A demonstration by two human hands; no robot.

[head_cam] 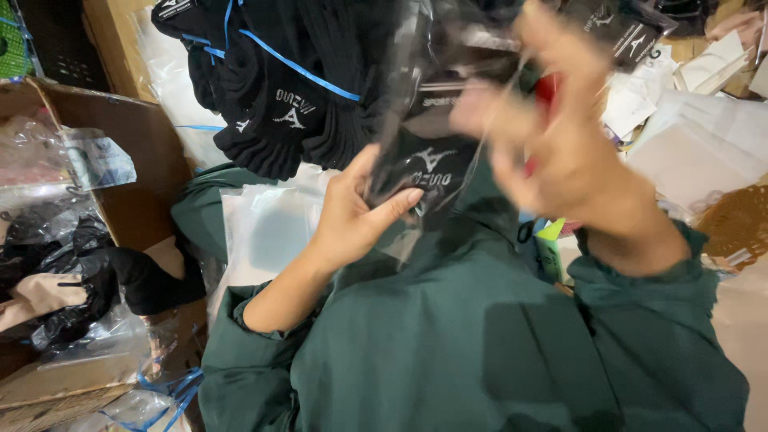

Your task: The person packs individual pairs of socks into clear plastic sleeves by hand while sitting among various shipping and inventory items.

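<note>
My left hand [352, 212] grips the lower edge of a clear plastic bag [436, 104] that holds black socks [428, 164] with white markings. My right hand [560, 144] is blurred with motion and spread against the right side of the same bag, fingers apart. Whether it grips the bag I cannot tell. Both arms wear dark green sleeves [448, 344]. A bundle of black socks tied with blue strapping [288, 88] lies just behind my left hand.
A brown cardboard box [136, 160] on the left holds bagged black and beige socks [72, 272]. A stack of empty clear bags [264, 224] lies under my left arm. White papers and packaging [688, 136] and a woven basket [740, 224] are on the right.
</note>
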